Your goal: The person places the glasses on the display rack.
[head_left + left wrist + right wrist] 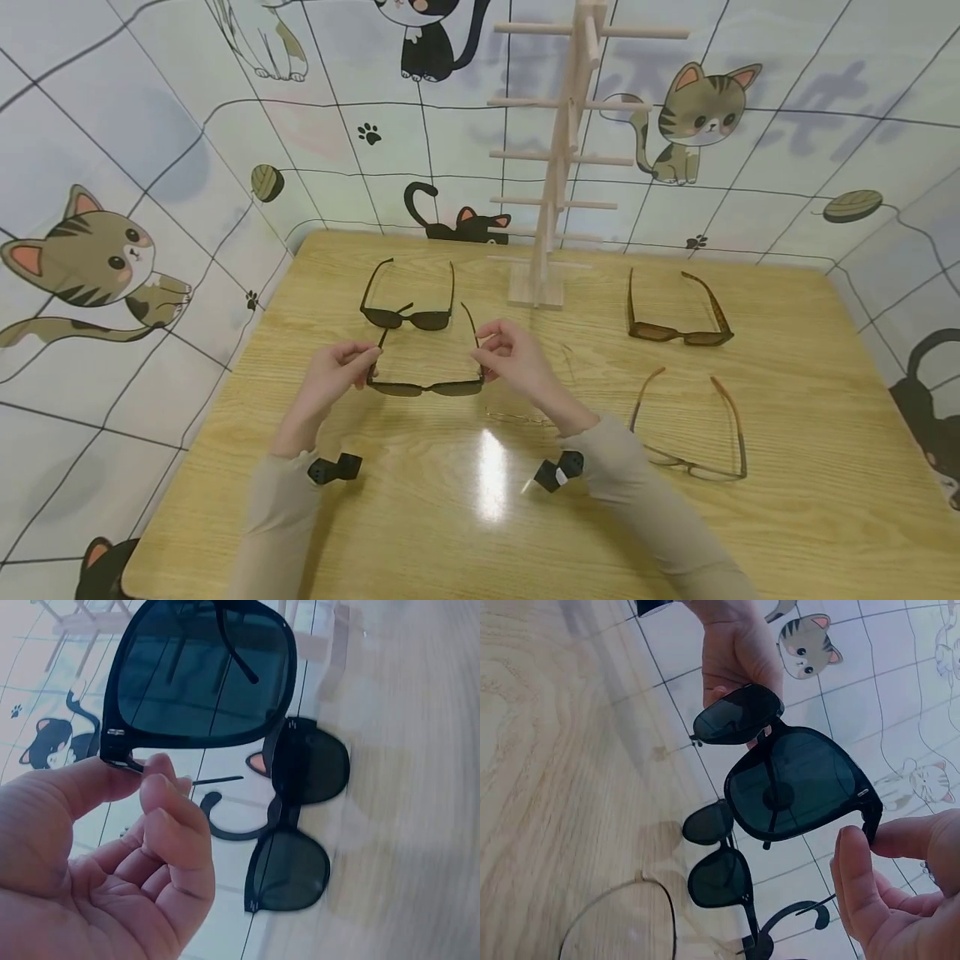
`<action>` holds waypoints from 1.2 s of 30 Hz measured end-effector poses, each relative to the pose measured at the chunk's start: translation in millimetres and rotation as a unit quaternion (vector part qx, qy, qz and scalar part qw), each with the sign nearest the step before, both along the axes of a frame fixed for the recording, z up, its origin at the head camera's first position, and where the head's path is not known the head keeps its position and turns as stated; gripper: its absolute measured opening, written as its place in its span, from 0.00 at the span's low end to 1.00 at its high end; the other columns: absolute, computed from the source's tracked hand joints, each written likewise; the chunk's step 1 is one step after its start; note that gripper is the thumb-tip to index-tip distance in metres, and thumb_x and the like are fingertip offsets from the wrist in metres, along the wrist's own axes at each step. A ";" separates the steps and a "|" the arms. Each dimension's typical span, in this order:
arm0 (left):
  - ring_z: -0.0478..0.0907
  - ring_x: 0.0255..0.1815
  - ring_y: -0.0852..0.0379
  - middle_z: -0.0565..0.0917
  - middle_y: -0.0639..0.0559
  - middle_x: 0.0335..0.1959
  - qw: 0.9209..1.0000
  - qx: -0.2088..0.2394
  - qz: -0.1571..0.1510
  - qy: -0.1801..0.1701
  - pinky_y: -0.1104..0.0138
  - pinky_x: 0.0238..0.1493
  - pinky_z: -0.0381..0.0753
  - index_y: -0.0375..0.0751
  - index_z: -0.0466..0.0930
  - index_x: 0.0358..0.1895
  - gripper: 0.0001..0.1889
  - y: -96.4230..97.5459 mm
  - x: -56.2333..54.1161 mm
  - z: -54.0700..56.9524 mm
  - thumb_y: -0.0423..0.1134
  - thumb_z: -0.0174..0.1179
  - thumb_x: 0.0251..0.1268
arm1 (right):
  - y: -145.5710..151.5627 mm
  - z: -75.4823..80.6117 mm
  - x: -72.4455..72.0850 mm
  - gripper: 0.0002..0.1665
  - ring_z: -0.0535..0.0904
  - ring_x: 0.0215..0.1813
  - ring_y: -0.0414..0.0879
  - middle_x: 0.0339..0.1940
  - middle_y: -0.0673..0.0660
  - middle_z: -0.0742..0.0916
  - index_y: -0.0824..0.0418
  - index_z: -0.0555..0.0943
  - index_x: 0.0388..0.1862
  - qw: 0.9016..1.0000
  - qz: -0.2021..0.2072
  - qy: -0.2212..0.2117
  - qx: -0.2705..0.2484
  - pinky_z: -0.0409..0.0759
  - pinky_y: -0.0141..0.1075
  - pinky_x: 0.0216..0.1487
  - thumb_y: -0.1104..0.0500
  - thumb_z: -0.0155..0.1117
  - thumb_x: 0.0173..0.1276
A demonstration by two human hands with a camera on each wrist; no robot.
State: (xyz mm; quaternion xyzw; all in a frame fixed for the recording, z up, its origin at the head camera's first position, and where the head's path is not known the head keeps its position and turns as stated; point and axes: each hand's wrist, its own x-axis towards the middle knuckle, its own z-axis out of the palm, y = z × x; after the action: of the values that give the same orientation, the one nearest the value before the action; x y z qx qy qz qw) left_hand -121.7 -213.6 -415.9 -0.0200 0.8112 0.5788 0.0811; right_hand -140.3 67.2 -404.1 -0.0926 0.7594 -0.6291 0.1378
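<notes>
Dark sunglasses (457,388) are held raised over the counter (420,542): one temple is pinched close to the hinge by the left hand (337,371), the other by the right hand (517,358), presumably so that the frame is kept level and the lenses untouched. Just beyond, a second black pair (431,321) is rested with temples spread (probably for stability). A wooden rack (556,183) is placed farther back.
</notes>
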 end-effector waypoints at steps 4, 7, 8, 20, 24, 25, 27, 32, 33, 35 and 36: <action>0.72 0.19 0.64 0.82 0.52 0.24 1.000 0.017 -0.008 0.001 0.72 0.25 0.75 0.23 0.75 0.50 0.19 13.1 -7.9 1.8 0.40 0.56 0.69 | 13.1 2.7 -1.3 0.18 0.79 0.26 0.41 0.33 0.60 0.82 0.70 0.73 0.51 1.000 -0.017 0.004 -0.006 0.83 0.43 0.33 0.65 0.63 0.65; 0.73 0.20 0.62 0.82 0.54 0.23 0.999 0.032 -0.016 0.006 0.70 0.25 0.76 0.23 0.75 0.50 0.18 22.0 -12.1 3.3 0.39 0.55 0.69 | 22.8 4.1 -2.0 0.17 0.79 0.26 0.40 0.33 0.60 0.81 0.70 0.73 0.51 1.000 -0.026 0.007 -0.012 0.83 0.42 0.33 0.66 0.62 0.65; 0.73 0.20 0.61 0.82 0.54 0.23 0.999 0.035 -0.018 0.006 0.70 0.25 0.76 0.24 0.75 0.50 0.18 25.0 -13.4 3.7 0.38 0.55 0.69 | 25.9 4.7 -2.2 0.17 0.79 0.26 0.40 0.32 0.59 0.81 0.71 0.73 0.50 0.999 -0.029 0.007 -0.015 0.83 0.41 0.32 0.67 0.62 0.65; 0.73 0.20 0.61 0.82 0.49 0.26 0.997 0.071 -0.041 -0.005 0.68 0.26 0.78 0.25 0.76 0.49 0.16 56.8 -28.3 7.5 0.38 0.56 0.68 | 59.2 7.8 -4.4 0.18 0.79 0.28 0.40 0.32 0.57 0.80 0.73 0.71 0.52 0.998 -0.059 -0.001 -0.029 0.82 0.33 0.31 0.68 0.60 0.65; 0.73 0.21 0.61 0.82 0.49 0.26 0.995 0.085 -0.049 -0.017 0.69 0.26 0.77 0.23 0.75 0.51 0.18 66.0 -34.4 8.9 0.37 0.56 0.68 | 68.9 10.0 -4.5 0.18 0.80 0.29 0.40 0.32 0.56 0.81 0.73 0.71 0.53 0.997 -0.071 -0.006 -0.031 0.82 0.33 0.31 0.68 0.60 0.65; 0.73 0.21 0.61 0.82 0.50 0.26 0.995 0.089 -0.048 -0.021 0.69 0.26 0.77 0.23 0.75 0.51 0.18 68.5 -35.9 9.1 0.37 0.56 0.68 | 71.3 10.2 -4.6 0.18 0.80 0.29 0.41 0.33 0.56 0.81 0.74 0.71 0.53 0.997 -0.074 -0.006 -0.030 0.82 0.32 0.31 0.68 0.60 0.66; 0.73 0.21 0.62 0.82 0.51 0.26 0.994 0.094 -0.049 -0.024 0.68 0.27 0.77 0.23 0.75 0.52 0.18 73.5 -38.9 9.4 0.37 0.56 0.68 | 76.5 10.1 -5.3 0.18 0.81 0.30 0.43 0.32 0.56 0.81 0.73 0.71 0.52 0.996 -0.079 -0.005 -0.028 0.82 0.33 0.32 0.68 0.60 0.66; 0.73 0.22 0.62 0.81 0.50 0.26 0.991 0.118 -0.053 -0.020 0.69 0.27 0.77 0.24 0.75 0.51 0.17 86.1 -46.2 9.5 0.36 0.56 0.67 | 88.4 8.6 -7.2 0.17 0.81 0.31 0.44 0.32 0.54 0.81 0.73 0.72 0.52 0.996 -0.089 0.000 -0.019 0.82 0.35 0.33 0.67 0.60 0.66; 0.74 0.22 0.62 0.81 0.50 0.26 0.991 0.123 -0.053 -0.021 0.69 0.27 0.77 0.25 0.75 0.50 0.16 88.7 -47.6 9.6 0.36 0.56 0.67 | 90.6 8.5 -7.5 0.17 0.81 0.31 0.44 0.32 0.54 0.81 0.73 0.72 0.52 0.996 -0.091 0.000 -0.017 0.82 0.36 0.33 0.67 0.59 0.66; 0.74 0.23 0.62 0.81 0.50 0.27 0.990 0.131 -0.050 -0.028 0.70 0.27 0.76 0.24 0.75 0.51 0.17 94.1 -50.1 10.6 0.36 0.57 0.67 | 95.2 8.6 -8.0 0.18 0.81 0.32 0.44 0.32 0.54 0.81 0.73 0.71 0.53 0.996 -0.092 -0.001 -0.017 0.82 0.36 0.34 0.67 0.59 0.67; 0.75 0.23 0.62 0.82 0.50 0.26 0.989 0.134 -0.049 -0.030 0.70 0.27 0.76 0.24 0.75 0.51 0.17 96.8 -51.6 10.8 0.36 0.57 0.67 | 97.5 8.8 -8.4 0.18 0.82 0.32 0.45 0.33 0.54 0.81 0.73 0.71 0.53 0.995 -0.094 -0.002 -0.015 0.82 0.36 0.35 0.67 0.59 0.67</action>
State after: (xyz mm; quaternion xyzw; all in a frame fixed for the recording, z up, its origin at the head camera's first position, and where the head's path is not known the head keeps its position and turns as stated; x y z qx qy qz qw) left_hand -173.2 -116.7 -405.0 0.0136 0.7237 0.6766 0.1354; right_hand -148.7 164.7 -395.3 -0.0216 0.7547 -0.6510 0.0784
